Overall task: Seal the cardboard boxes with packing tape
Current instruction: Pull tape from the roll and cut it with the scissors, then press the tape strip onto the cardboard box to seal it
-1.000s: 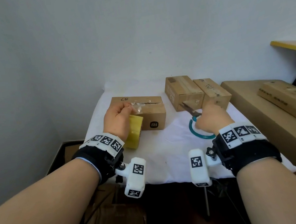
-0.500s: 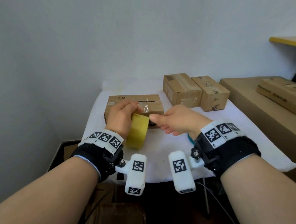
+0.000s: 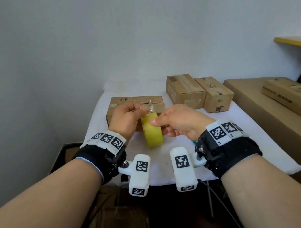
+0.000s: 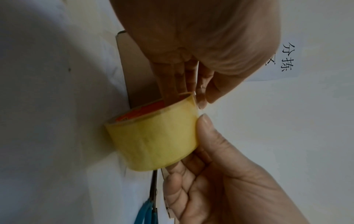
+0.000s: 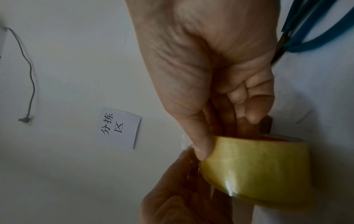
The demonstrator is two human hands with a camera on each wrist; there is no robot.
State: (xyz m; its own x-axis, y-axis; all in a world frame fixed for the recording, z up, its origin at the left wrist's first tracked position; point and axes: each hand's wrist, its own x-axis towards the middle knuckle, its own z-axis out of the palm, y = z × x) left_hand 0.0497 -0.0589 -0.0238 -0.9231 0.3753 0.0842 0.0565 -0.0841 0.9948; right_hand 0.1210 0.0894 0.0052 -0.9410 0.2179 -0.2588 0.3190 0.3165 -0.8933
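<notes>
While both hands hold the yellow packing tape roll [image 3: 151, 130] above the counter [image 3: 245, 139], left grip [image 3: 127, 119] pinching its free end, right grip [image 3: 180, 122] pinching the roll, the nearest cardboard box [image 3: 137, 104] seems only partly sealed.

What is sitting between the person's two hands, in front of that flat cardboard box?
A yellow roll of packing tape stands between the left hand and the right hand, both gripping it, in front of the flat cardboard box. The head view shows it best.
</notes>
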